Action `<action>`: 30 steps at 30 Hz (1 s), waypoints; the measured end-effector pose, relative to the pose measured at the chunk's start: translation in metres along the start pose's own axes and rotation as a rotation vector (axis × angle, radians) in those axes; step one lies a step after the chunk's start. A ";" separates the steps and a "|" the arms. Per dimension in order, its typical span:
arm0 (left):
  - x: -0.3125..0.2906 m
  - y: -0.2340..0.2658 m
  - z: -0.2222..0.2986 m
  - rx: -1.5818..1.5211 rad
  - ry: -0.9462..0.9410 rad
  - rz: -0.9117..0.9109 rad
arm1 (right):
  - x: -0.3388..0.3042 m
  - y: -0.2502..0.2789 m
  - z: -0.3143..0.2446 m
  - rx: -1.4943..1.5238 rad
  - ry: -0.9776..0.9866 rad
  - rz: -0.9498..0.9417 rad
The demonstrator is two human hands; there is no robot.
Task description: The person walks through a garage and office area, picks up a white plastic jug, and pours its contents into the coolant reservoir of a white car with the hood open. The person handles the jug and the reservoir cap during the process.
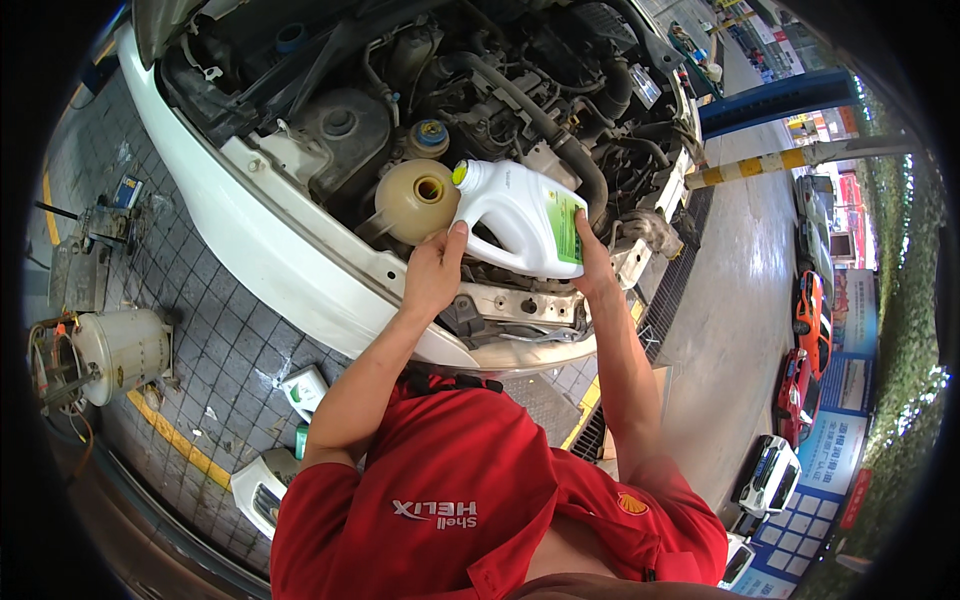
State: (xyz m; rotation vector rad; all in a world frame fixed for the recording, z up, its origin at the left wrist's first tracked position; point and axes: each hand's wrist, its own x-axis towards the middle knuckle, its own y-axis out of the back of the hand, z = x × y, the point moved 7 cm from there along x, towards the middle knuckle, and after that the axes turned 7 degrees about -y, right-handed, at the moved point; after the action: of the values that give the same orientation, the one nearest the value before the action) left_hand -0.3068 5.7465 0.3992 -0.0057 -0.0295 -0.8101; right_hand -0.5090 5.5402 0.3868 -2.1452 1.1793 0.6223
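A white plastic jug point(510, 195) with a green label lies tilted over the front of an open engine bay. Its yellow-green mouth end point(461, 174) points left, just beside the round opening of a cream coolant reservoir point(404, 200). Whether a cap covers the jug's mouth, I cannot tell. My left hand point(438, 262) grips the jug near its handle, below the neck. Around the jug's base, at the labelled end, my right hand point(594, 258) is closed. The reservoir's opening shows uncovered. Behind it sits a smaller reservoir with a blue cap point(430, 134).
The white car's fender point(235, 240) and front panel point(520, 308) border the bay. A dirty pair of gloves point(650, 230) rests on its right front edge. Another white jug point(303, 390) and a cylindrical tank point(122, 350) stand on the tiled floor to the left. A striped post point(760, 168) extends at right.
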 end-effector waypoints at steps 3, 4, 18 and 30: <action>0.000 -0.001 -0.001 0.008 0.014 -0.004 | -0.002 0.000 -0.001 -0.004 -0.001 -0.005; -0.001 0.000 -0.002 0.003 0.026 0.000 | -0.004 0.001 -0.001 -0.010 0.006 0.016; -0.001 -0.005 -0.003 -0.001 0.071 -0.046 | -0.009 0.010 -0.002 -0.016 0.009 0.060; -0.004 -0.009 0.003 0.026 0.141 -0.107 | -0.015 0.019 -0.003 -0.028 0.052 0.057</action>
State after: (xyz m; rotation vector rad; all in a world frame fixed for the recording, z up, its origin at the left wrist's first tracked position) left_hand -0.3160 5.7436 0.4016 0.0784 0.0930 -0.9154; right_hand -0.5326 5.5385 0.3930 -2.1688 1.2708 0.6149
